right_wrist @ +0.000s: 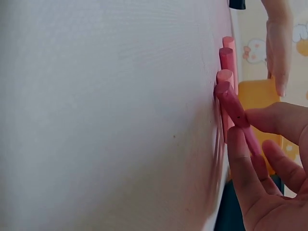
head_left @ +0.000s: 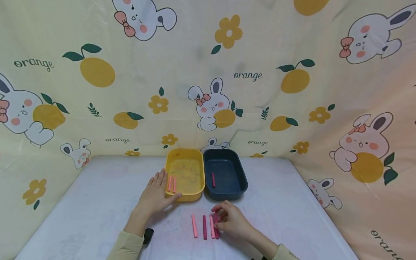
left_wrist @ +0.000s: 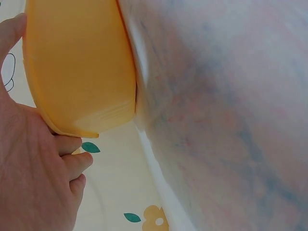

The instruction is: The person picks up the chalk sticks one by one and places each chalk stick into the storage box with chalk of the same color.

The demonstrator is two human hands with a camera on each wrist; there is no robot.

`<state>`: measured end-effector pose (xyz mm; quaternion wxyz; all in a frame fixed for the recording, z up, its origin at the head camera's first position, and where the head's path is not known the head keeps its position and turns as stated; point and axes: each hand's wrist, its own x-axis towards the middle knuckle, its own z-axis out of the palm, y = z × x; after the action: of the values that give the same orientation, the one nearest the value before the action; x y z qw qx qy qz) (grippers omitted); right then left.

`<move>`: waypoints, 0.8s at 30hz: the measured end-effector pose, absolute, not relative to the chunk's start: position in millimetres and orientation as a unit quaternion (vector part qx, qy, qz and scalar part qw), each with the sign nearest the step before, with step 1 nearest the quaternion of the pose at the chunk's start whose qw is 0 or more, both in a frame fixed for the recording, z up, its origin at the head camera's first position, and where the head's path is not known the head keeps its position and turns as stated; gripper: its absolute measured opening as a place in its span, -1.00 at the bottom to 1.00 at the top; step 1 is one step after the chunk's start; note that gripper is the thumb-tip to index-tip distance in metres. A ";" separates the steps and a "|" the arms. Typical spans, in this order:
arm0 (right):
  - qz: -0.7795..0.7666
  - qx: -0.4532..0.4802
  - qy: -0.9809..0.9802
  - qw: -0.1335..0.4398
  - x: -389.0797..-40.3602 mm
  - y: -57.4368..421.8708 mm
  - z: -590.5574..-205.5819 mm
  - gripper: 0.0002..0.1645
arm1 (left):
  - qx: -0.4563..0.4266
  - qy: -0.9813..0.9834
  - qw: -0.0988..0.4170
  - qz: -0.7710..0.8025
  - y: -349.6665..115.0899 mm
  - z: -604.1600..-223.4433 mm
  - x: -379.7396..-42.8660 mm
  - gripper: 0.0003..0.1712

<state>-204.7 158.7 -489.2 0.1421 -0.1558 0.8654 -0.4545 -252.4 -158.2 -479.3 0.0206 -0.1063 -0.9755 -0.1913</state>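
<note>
My right hand (head_left: 232,220) pinches a dark pink chalk stick (right_wrist: 232,103) between thumb and fingertips, and the stick tilts away from the table in the right wrist view. Close beside it lies a light pink chalk stick (head_left: 212,227). Farther left are another dark pink stick (head_left: 204,227) and another light pink stick (head_left: 194,226). My left hand (head_left: 155,193) rests against the near left corner of a yellow tub (head_left: 195,197), fingers straight along its side and thumb at the front rim. Two light pink sticks (head_left: 174,185) lie inside that tub.
A dark blue tub (head_left: 224,195) stands directly right of the yellow one, with one dark pink stick (head_left: 213,180) in it. Behind both tubs hangs a patterned cloth (head_left: 208,54). The white table covering (head_left: 276,209) bears faint pink and blue smudges.
</note>
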 end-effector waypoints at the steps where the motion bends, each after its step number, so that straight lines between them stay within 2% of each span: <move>1: -0.457 -0.155 0.864 0.142 -204.4 158.7 -489.4 -0.55 | -0.106 -0.975 0.021 -0.192 -158.1 -479.4 -252.5 0.32; 14: -0.512 -0.134 0.832 0.163 -201.4 161.8 -490.8 -0.56 | -0.106 -0.975 0.017 -0.193 -158.1 -480.3 -251.6 0.33; 24: -0.554 -0.131 0.811 0.133 -202.3 166.4 -488.4 -0.56 | -0.104 -0.976 0.015 -0.190 -157.6 -481.2 -251.9 0.33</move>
<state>-202.3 166.4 -488.4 0.1325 -0.1308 0.8112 -0.5543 -251.9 -157.6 -481.2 0.0148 -0.1039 -0.9762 -0.1900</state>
